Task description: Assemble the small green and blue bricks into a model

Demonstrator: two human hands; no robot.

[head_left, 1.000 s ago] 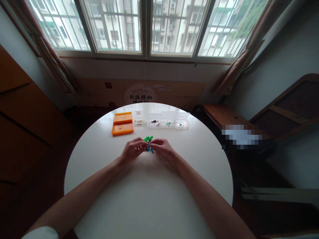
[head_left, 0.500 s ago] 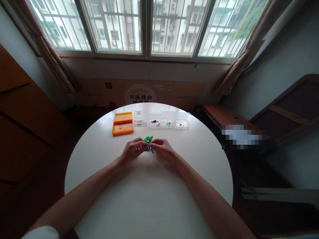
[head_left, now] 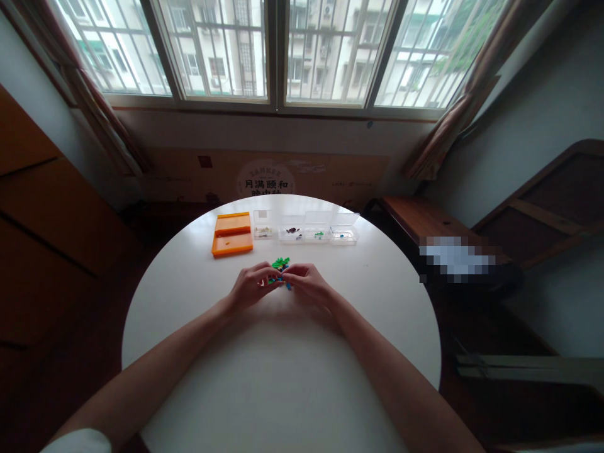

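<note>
My left hand [head_left: 255, 282] and my right hand [head_left: 309, 282] meet over the middle of the white round table [head_left: 283, 377]. Thumb and fingers of each are pinched together, and the fingertips come close to touching. What they pinch is too small and too covered by the fingers to make out. Around and under the fingertips lies a small pile of plastic pieces, like tiny building bricks. Its green pieces [head_left: 282, 262] show on the far side, and a blue piece [head_left: 289, 286] shows on the near side. Part of the pile is hidden by my hands.
Beyond my left hand lies an orange tray [head_left: 232, 254] with a small orange piece in it. To its right stand several clear boxes with raised lids, holding pale, dark brown, green [head_left: 319, 234] and blue [head_left: 342, 236] pieces. A wooden bench [head_left: 425, 217] stands right of the table.
Both hands stay in the same place over the pile. Only the fingertips have shifted slightly, covering a bit more of the blue pieces.
</note>
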